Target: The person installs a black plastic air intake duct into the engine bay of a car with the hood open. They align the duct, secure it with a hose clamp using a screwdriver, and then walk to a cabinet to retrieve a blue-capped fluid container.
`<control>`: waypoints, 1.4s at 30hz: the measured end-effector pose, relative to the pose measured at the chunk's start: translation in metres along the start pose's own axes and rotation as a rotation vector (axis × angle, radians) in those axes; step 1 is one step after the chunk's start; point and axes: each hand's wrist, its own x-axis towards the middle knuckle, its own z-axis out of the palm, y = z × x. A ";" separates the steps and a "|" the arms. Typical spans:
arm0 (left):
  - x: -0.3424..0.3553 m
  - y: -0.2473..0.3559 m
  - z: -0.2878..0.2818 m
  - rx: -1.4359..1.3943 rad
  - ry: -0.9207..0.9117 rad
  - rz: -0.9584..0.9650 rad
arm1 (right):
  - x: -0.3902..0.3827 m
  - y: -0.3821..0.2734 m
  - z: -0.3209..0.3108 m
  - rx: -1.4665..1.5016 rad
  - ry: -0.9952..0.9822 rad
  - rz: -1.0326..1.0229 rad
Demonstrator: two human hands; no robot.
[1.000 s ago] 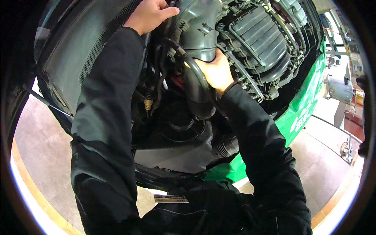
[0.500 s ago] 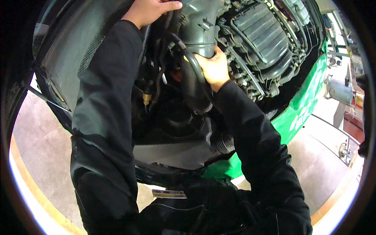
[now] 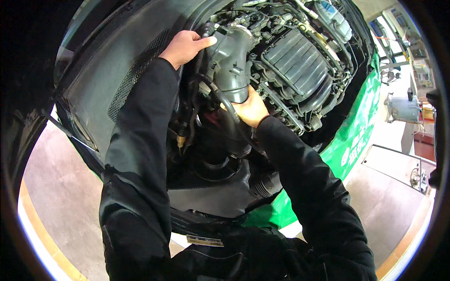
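A large dark-grey plastic air intake duct (image 3: 230,70) stands over the left part of the engine bay. My left hand (image 3: 185,48) is closed at its upper left edge, thumb on the near side; the fingertips are hidden behind. Lower down, my right hand (image 3: 251,108) grips the duct near its lower rim from the right, with the fingers partly hidden behind a black hose (image 3: 228,105). That hose curves down across the duct. Below lies a dark round opening (image 3: 218,171) in a black plastic housing.
The ribbed black engine cover (image 3: 296,61) sits to the right, among pipes and wiring. A brass-coloured fitting (image 3: 181,140) hangs at lower left. Near the front edge is a corrugated hose (image 3: 266,186). A green fender cover (image 3: 358,126) drapes the right side. A mesh grille (image 3: 138,75) runs along the left.
The view has shifted, so the engine and both hands sit lower in the picture and the duct's upper end shows. Both hands keep their places on the duct.
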 end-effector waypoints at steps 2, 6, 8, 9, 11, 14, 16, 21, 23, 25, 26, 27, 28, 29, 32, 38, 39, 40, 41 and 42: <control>0.000 -0.001 -0.002 -0.080 0.004 0.004 | -0.006 -0.011 -0.001 -0.192 0.008 -0.040; -0.002 -0.005 0.001 -0.005 0.161 0.029 | -0.013 -0.032 0.001 -0.333 0.030 -0.009; -0.002 -0.009 0.003 -0.047 0.176 0.068 | -0.009 -0.040 0.001 -0.326 0.029 0.024; -0.002 -0.011 0.007 -0.110 0.179 0.059 | -0.007 -0.043 0.001 -0.335 0.033 0.017; -0.003 -0.014 0.008 -0.158 0.197 0.044 | -0.008 -0.048 0.004 -0.347 0.043 0.074; -0.003 -0.014 0.008 -0.206 0.201 0.051 | -0.019 -0.057 0.008 -0.315 0.081 0.075; -0.002 -0.013 0.006 -0.331 0.176 0.034 | -0.028 -0.061 0.009 -0.357 0.074 0.116; -0.001 -0.013 0.008 -0.313 0.198 0.021 | -0.025 -0.066 -0.001 -0.357 -0.002 0.102; -0.001 -0.015 0.008 -0.219 0.189 0.087 | -0.022 -0.062 -0.005 -0.360 0.013 0.057; -0.002 -0.017 0.009 -0.196 0.221 0.210 | -0.023 -0.057 -0.007 -0.352 0.035 0.039; -0.002 -0.017 0.009 -0.223 0.251 0.287 | -0.024 -0.055 -0.006 -0.359 0.029 0.067; -0.002 -0.017 0.009 -0.236 0.250 0.226 | -0.028 -0.052 -0.007 -0.303 -0.054 0.075; -0.002 -0.015 0.008 -0.250 0.265 0.197 | -0.029 -0.049 -0.006 -0.211 -0.149 -0.014; -0.002 -0.014 0.007 -0.219 0.266 0.187 | -0.026 -0.048 -0.001 -0.243 -0.115 -0.068; -0.003 -0.010 0.006 -0.159 0.264 0.152 | -0.017 -0.041 0.018 -0.092 -0.076 -0.114; -0.008 -0.007 0.006 -0.080 0.250 0.161 | -0.011 -0.018 0.059 0.237 0.116 0.095; -0.007 -0.008 0.009 -0.082 0.289 0.205 | -0.013 -0.015 0.060 0.257 0.136 0.045; -0.007 -0.009 0.011 -0.081 0.303 0.220 | -0.013 -0.015 0.061 0.301 0.107 0.056; -0.006 -0.010 0.011 -0.079 0.319 0.237 | -0.015 -0.015 0.063 0.357 0.104 0.045; -0.006 -0.010 0.012 -0.076 0.334 0.260 | -0.017 -0.016 0.063 0.421 0.082 0.017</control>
